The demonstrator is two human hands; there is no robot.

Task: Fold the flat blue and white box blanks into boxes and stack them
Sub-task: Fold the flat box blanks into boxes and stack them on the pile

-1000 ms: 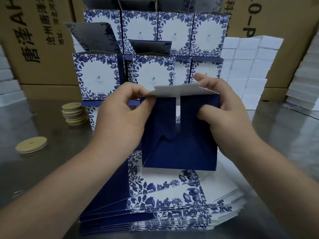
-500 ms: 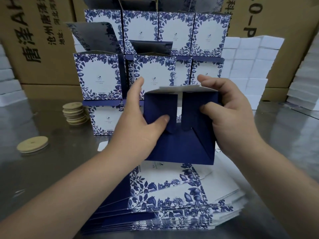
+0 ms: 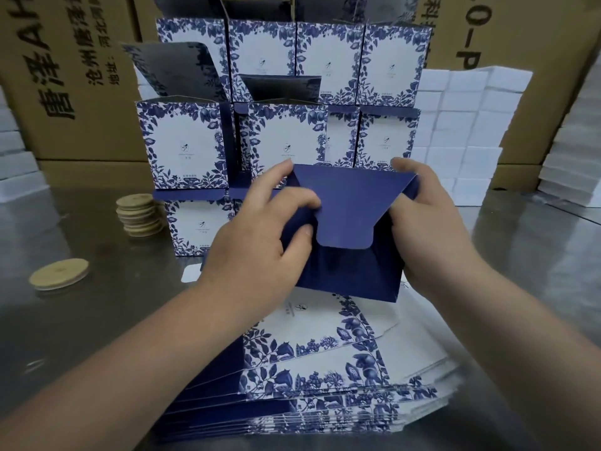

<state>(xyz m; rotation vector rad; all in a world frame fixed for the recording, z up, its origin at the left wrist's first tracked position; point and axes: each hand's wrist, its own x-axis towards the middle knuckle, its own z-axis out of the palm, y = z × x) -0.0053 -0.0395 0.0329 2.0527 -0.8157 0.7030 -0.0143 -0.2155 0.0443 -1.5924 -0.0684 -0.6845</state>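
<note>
I hold a half-folded dark blue box in mid-air with its bottom end facing me. A large blue flap with a rounded tab is folded down over the bottom. My left hand grips the box's left side, fingers curled onto the flap's edge. My right hand grips the right side, thumb tucked beside the flap. Below lies a fanned pile of flat blue and white blanks. Behind stands a stack of folded blue and white boxes, some with open lids.
The work surface is a shiny metal table. A pile of round wooden discs and a single disc lie at the left. Brown cartons and white foam blocks stand behind.
The top flap has come down over the two side flaps on the box's bottom. My left thumb moved from the left side flap to the edge of the big flap.
</note>
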